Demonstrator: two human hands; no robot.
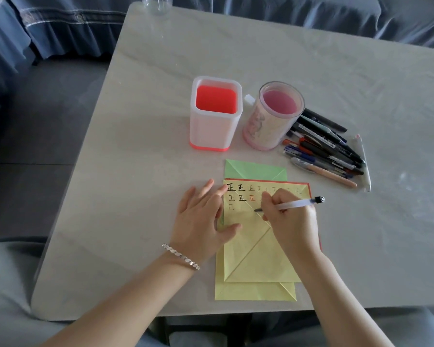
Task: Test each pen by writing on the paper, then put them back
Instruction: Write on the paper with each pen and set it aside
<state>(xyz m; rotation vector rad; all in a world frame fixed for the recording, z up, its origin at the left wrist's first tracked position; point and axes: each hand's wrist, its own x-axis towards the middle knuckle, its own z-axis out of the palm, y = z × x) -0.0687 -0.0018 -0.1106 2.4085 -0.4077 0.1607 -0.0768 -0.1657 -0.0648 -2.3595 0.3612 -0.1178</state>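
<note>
Pinching clear pen point(296, 203) in my right hand point(293, 221), tip down on yellow paper point(258, 259) (beside rows of test marks), my left hand point(201, 221) spread flat on paper's left edge; other pens point(328, 151) heaped right of round holder point(273, 116)

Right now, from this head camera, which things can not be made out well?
Head view:
- Characters on the yellow folded paper past the red one: covered by the right hand holding the clear-barrelled pen.
- Clear round container at the top: cut off by the frame edge.
- Pile of loose pens: overlapping, partly behind the round pink holder, so no count.
</note>
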